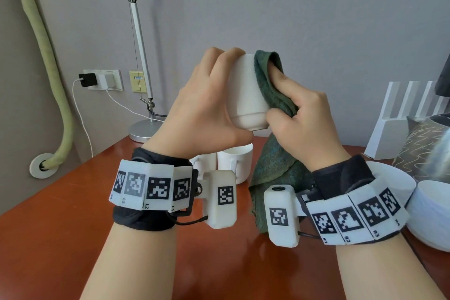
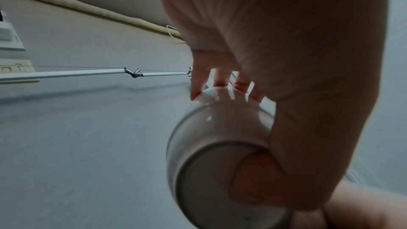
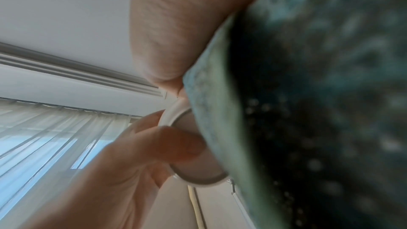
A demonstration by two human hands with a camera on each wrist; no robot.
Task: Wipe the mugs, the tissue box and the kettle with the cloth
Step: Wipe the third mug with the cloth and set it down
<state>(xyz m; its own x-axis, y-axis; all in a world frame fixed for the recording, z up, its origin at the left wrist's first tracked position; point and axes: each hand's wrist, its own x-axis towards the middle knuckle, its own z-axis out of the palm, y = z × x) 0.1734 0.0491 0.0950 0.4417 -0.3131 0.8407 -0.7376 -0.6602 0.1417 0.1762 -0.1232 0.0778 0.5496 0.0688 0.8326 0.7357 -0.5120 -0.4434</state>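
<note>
A white mug [image 1: 246,95] is held up in the air, its base toward me. My left hand [image 1: 207,109] grips it, fingers over the far rim and thumb under the base [image 2: 259,177]. My right hand [image 1: 299,122] holds a dark green cloth [image 1: 270,148] and presses it against the mug's right side; the cloth's loose end hangs down between my wrists. In the right wrist view the cloth [image 3: 308,111] covers most of the mug [image 3: 198,178]. Two more white mugs [image 1: 233,163] stand on the table below. The patterned tissue box [image 1: 418,151] sits at the right.
The red-brown table [image 1: 73,214] carries a lamp base [image 1: 143,131] at the back, with the lamp's arm rising along the wall. White bowls [image 1: 431,217] stand at the right edge, beside a white slotted rack [image 1: 399,119]. Chargers and cables hang from wall sockets [image 1: 102,79].
</note>
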